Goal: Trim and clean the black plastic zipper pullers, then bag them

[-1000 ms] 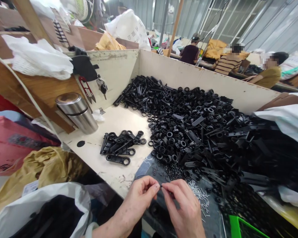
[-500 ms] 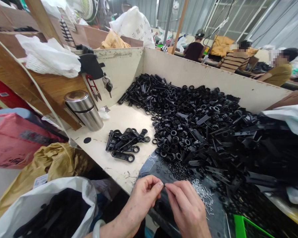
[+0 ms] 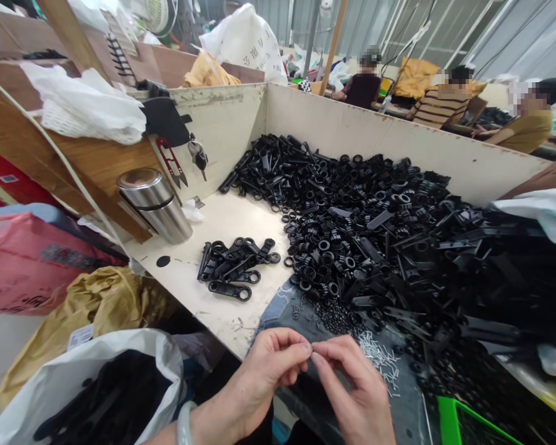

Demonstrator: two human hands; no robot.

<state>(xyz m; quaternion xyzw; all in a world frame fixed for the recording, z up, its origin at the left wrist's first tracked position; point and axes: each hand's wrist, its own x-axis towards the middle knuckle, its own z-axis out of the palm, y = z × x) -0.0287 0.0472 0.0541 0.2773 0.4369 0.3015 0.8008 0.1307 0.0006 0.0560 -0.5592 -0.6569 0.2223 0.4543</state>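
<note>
My left hand (image 3: 271,374) and my right hand (image 3: 352,386) meet fingertip to fingertip over the dark mat (image 3: 301,395) at the table's front edge. Both are closed in a pinch; whatever sits between the fingertips is too small to make out. Just right of my right hand lies a scatter of silver metal pins (image 3: 382,361). Small black rings (image 3: 333,315) lie beyond my fingers. A large heap of black plastic parts (image 3: 352,216) fills the tabletop farther back. To the left, a small group of black arm-shaped pieces (image 3: 234,266) rests on the pale surface.
A steel thermos (image 3: 155,207) stands at the left edge, near hanging red thread snips (image 3: 170,162) and keys (image 3: 197,154). Low board walls (image 3: 398,136) enclose the table. A white sack of black parts (image 3: 162,395) is at lower left, a green crate (image 3: 449,420) at lower right. Several people sit beyond.
My fingertips have come together from a small gap, with my left hand shifting slightly right. The view has shifted slightly; the piles look the same.
</note>
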